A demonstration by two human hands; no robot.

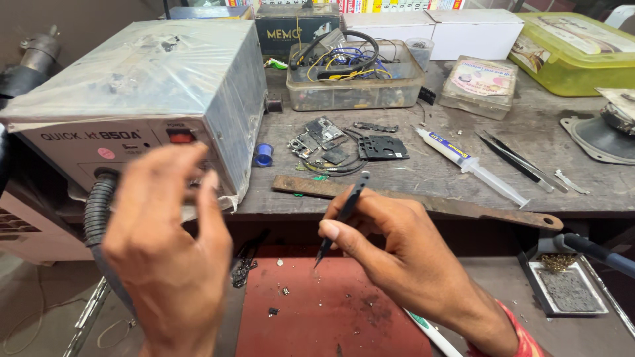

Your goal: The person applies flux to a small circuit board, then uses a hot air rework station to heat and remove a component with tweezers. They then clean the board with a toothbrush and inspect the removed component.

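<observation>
My right hand [390, 248] grips black tweezers [344, 213], tips pointing down above a dark red work mat [317, 311]. Small screws and dark bits lie on the mat below the tips. My left hand [165, 251] is raised and blurred in front of a grey hot-air rework station [139, 99]; its fingers are curled loosely and I see nothing in them. A black corrugated hose [96, 211] leaves the station beside that hand. Phone parts and a black frame piece [380, 147] lie on the bench behind the tweezers.
A syringe [473, 165], spare black tweezers [519, 164] and a rusty metal bar [423, 201] lie on the wooden bench. At the back stand a clear box of wires [354, 79] and a green tub [572, 56]. A sponge tray [569, 287] sits lower right.
</observation>
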